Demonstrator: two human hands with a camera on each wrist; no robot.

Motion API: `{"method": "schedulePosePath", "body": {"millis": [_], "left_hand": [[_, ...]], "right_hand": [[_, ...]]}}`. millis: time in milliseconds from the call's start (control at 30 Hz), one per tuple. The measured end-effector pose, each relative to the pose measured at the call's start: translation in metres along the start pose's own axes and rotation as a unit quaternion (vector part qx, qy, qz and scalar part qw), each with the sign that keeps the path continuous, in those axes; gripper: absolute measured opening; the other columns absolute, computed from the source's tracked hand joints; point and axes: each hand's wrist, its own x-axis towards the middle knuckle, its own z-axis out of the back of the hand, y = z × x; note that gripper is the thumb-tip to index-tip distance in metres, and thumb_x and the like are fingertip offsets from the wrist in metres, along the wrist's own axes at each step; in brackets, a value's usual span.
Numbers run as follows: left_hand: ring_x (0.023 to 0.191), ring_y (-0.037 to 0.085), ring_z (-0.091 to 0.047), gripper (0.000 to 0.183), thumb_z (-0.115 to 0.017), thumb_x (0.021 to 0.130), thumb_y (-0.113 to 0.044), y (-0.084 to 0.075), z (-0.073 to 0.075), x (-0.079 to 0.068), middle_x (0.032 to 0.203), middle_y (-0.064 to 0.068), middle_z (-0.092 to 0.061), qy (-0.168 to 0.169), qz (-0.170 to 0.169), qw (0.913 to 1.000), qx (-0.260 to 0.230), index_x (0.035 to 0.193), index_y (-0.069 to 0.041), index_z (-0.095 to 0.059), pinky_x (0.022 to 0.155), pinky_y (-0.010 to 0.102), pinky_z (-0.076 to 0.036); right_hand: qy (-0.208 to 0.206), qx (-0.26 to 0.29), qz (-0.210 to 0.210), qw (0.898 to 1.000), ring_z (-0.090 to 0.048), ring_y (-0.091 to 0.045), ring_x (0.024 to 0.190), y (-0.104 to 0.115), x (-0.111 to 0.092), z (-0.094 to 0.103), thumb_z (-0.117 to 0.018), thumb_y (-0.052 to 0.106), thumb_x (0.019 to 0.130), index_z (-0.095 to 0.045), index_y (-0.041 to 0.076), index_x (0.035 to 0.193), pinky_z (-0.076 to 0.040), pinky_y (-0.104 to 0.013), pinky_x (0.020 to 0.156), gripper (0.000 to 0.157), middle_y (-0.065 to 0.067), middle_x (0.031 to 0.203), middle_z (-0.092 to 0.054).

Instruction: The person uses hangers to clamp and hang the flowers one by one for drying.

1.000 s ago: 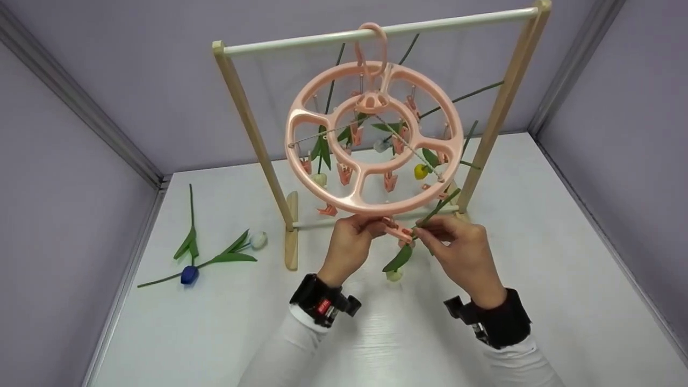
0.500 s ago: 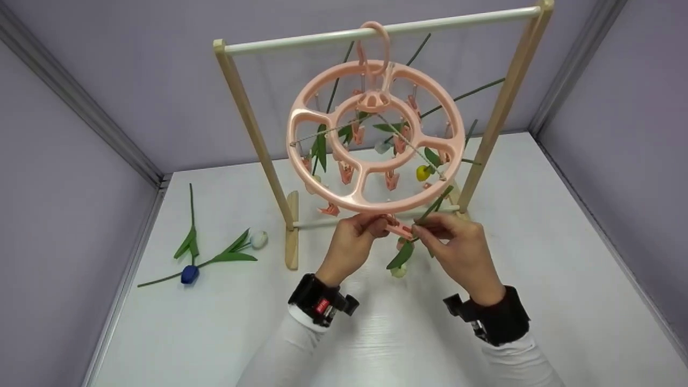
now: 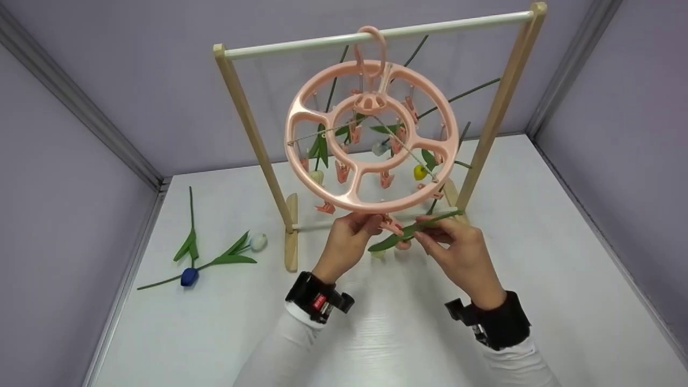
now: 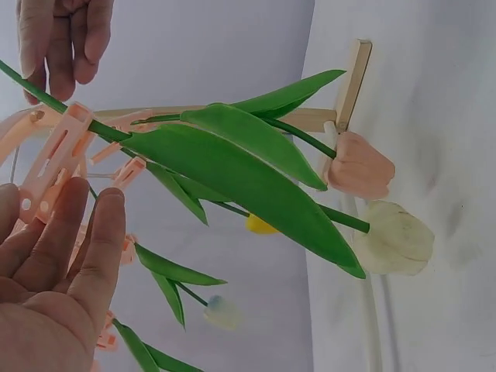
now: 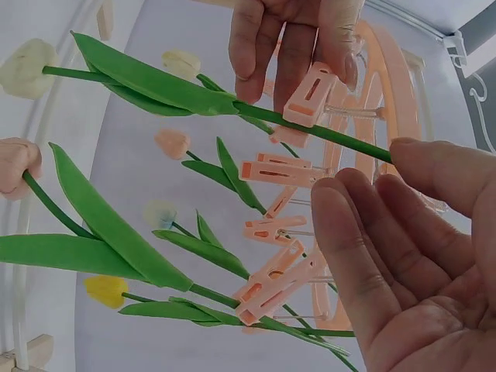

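In the head view my left hand (image 3: 344, 244) pinches a pink clothespin (image 3: 391, 224) hanging from the front of a round pink hanger (image 3: 371, 207). A white tulip (image 4: 395, 239) has its green stem in that clothespin's jaws. My right hand (image 3: 457, 247) is beside the stem; in the right wrist view its thumb (image 5: 426, 167) touches the stem's end, with the other fingers spread apart from it. Close by, a peach tulip (image 5: 17, 167) hangs in another clothespin (image 5: 279, 291). My left hand's thumb is mostly cut off in the left wrist view.
The hanger hooks over the white rod of a wooden stand (image 3: 247, 126). Behind it hang more clipped tulips, among them a yellow tulip (image 3: 420, 172). On the table's left lie a blue tulip (image 3: 189, 276) and a white tulip (image 3: 258, 242).
The tulip between my hands has swung from a steep slant to nearly level, its bloom shifting up and left. My right thumb and fingers have parted around the stem. The left hand keeps hold of the clothespin.
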Motion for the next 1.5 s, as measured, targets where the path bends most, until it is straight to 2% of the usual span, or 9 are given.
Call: {"method": "schedulePosePath", "body": {"millis": [167,400,633,700,1067,1333,1500], "left_hand": [[0.098,0.018,-0.068,0.023,-0.053,0.104,-0.025,0.006,0.004,0.002,0.097,-0.001,-0.074,0.004,0.01,0.9999,-0.012,0.118,-0.017,-0.07,0.084,0.04,-0.054],[0.096,0.017,-0.068,0.024,-0.053,0.104,-0.021,0.009,0.01,0.004,0.098,0.002,-0.074,-0.021,0.033,0.9992,-0.004,0.12,-0.016,-0.07,0.082,0.039,-0.056],[0.096,0.034,-0.068,0.028,-0.053,0.104,-0.012,-0.017,0.013,0.001,0.099,0.018,-0.072,-0.028,0.045,0.9986,-0.012,0.127,-0.002,-0.066,0.083,0.05,-0.054],[0.096,0.037,-0.067,0.029,-0.053,0.103,-0.011,-0.018,0.014,0.001,0.1,0.019,-0.071,-0.028,0.048,0.9984,-0.012,0.128,-0.001,-0.064,0.083,0.052,-0.053],[0.101,0.025,-0.068,0.029,-0.054,0.104,-0.015,-0.013,0.017,0.0,0.102,0.016,-0.072,-0.027,0.057,0.9976,-0.029,0.128,-0.004,-0.066,0.089,0.055,-0.05],[0.096,0.03,-0.069,0.028,-0.054,0.103,-0.013,-0.014,0.019,-0.002,0.098,0.02,-0.071,-0.03,0.036,0.9985,-0.029,0.125,-0.001,-0.067,0.085,0.059,-0.05],[0.096,0.029,-0.069,0.028,-0.053,0.104,-0.016,-0.017,0.019,-0.002,0.097,0.019,-0.072,-0.036,0.047,0.9981,-0.018,0.124,-0.003,-0.067,0.086,0.06,-0.049]], "right_hand": [[0.002,-0.003,-0.025,1.0,-0.07,-0.016,0.088,-0.003,-0.008,0.002,-0.076,0.003,0.087,-0.073,0.001,0.11,-0.053,-0.017,0.075,0.024,-0.003,0.102,-0.073],[-0.007,-0.012,-0.041,0.999,-0.07,-0.013,0.087,-0.003,-0.017,0.006,-0.075,0.003,0.087,-0.073,0.001,0.11,-0.054,-0.019,0.075,0.023,-0.002,0.103,-0.073],[-0.005,-0.021,-0.049,0.999,-0.069,-0.012,0.087,-0.005,-0.024,0.007,-0.074,0.003,0.089,-0.073,0.004,0.11,-0.053,-0.018,0.076,0.021,-0.001,0.105,-0.073],[-0.006,-0.022,-0.052,0.998,-0.069,-0.012,0.087,-0.005,-0.026,0.007,-0.074,0.003,0.089,-0.073,0.004,0.11,-0.053,-0.018,0.076,0.021,-0.001,0.106,-0.073],[-0.007,-0.029,-0.062,0.998,-0.069,-0.01,0.085,-0.007,-0.031,0.01,-0.074,0.005,0.089,-0.073,0.006,0.11,-0.053,-0.017,0.076,0.021,0.002,0.106,-0.072],[-0.01,-0.022,-0.052,0.998,-0.07,-0.011,0.083,-0.007,-0.034,0.01,-0.075,0.003,0.088,-0.073,0.006,0.11,-0.053,-0.017,0.075,0.022,0.002,0.104,-0.073],[-0.008,-0.021,-0.054,0.998,-0.069,-0.011,0.083,-0.006,-0.035,0.01,-0.075,0.003,0.088,-0.073,0.006,0.11,-0.053,-0.017,0.074,0.022,0.002,0.104,-0.073]]}}
